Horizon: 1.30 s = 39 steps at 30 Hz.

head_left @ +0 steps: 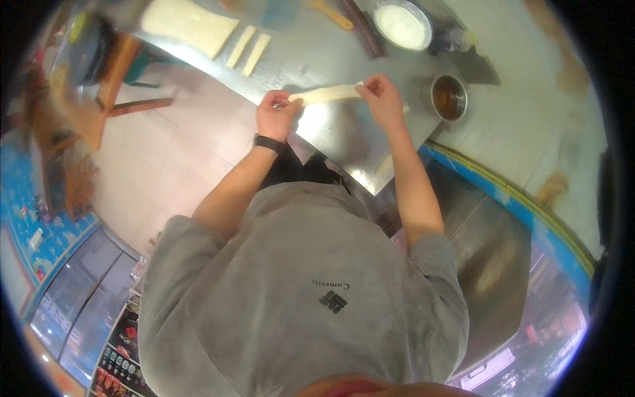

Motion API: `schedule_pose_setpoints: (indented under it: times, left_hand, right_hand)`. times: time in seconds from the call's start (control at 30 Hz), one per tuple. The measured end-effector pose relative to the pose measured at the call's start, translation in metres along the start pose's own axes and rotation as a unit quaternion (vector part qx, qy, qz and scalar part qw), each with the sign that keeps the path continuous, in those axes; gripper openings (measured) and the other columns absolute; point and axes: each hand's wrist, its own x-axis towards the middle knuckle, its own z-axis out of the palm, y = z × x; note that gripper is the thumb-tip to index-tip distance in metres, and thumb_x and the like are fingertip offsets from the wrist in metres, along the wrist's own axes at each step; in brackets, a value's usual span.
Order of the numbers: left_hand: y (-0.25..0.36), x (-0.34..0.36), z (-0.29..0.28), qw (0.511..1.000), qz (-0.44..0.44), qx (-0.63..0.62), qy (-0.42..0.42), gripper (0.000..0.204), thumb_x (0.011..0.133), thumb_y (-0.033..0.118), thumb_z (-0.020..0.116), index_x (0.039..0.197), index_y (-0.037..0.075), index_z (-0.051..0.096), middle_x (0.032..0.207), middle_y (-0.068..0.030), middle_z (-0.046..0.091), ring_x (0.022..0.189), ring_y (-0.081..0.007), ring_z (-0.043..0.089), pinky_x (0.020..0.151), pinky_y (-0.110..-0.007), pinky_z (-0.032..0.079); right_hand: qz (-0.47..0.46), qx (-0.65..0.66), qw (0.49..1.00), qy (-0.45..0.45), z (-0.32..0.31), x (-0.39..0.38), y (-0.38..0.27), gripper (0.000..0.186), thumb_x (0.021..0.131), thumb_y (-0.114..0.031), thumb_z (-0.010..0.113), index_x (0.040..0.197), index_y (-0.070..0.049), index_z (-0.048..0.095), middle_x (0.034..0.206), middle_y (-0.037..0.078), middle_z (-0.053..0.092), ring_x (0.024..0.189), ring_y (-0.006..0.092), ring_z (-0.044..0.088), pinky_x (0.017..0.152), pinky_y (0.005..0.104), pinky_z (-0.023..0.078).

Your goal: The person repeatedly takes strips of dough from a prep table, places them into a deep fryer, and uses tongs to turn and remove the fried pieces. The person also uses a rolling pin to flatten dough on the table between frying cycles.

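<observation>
A pale strip of dough point(327, 94) stretches between my two hands over the metal worktop point(331, 63). My left hand point(276, 112), with a dark band on its wrist, pinches the strip's left end. The right end is gripped between the thumb and fingers of my right hand point(381, 96). Farther off to the left, two cut dough strips point(249, 50) lie side by side on the metal. Beside them rests a large flat sheet of dough point(188, 26).
At the back stands a bowl of white flour point(402, 25), with a dark rolling pin point(362, 30) and a wooden-handled tool point(332, 14) to its left. A metal pot of brown liquid point(449, 97) sits right of my right hand. Wooden furniture point(112, 92) stands at left.
</observation>
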Motion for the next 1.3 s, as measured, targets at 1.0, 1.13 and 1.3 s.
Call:
schedule_pose_setpoints:
  times: [1.0, 1.13, 1.3]
  left_hand:
    - [-0.031, 0.078, -0.076, 0.996, -0.028, 0.061, 0.058, 0.017, 0.078, 0.007, 0.074, 0.092, 0.000, 0.067, 0.076, -0.0019, 0.059, 0.071, -0.0116, 0.060, 0.064, -0.024, 0.050]
    - [-0.046, 0.084, -0.078, 0.960, 0.031, 0.273, 0.057, 0.018, 0.075, 0.013, 0.075, 0.089, 0.003, 0.068, 0.073, -0.0067, 0.061, 0.077, -0.0203, 0.062, 0.073, -0.033, 0.050]
    - [-0.038, 0.084, -0.057, 0.794, 0.373, 0.479, 0.026, 0.036, 0.073, 0.012, 0.068, 0.107, 0.004, 0.063, 0.106, -0.0187, 0.061, 0.101, -0.0357, 0.055, 0.089, -0.044, 0.045]
  right_hand:
    - [0.062, -0.036, 0.996, 0.044, 0.109, 0.082, 0.044, 0.030, 0.075, -0.021, 0.075, 0.090, 0.001, 0.060, 0.082, 0.012, 0.066, 0.072, 0.0208, 0.064, 0.066, 0.0326, 0.051]
    - [0.013, -0.175, 0.982, 0.066, 0.117, 0.071, 0.054, 0.023, 0.075, -0.020, 0.074, 0.086, -0.002, 0.063, 0.088, 0.014, 0.065, 0.080, 0.0263, 0.064, 0.073, 0.0358, 0.050]
    - [-0.134, -0.236, 0.953, 0.131, 0.125, 0.061, 0.060, 0.017, 0.081, -0.020, 0.067, 0.086, -0.004, 0.066, 0.093, 0.013, 0.062, 0.089, 0.0310, 0.059, 0.079, 0.0394, 0.047]
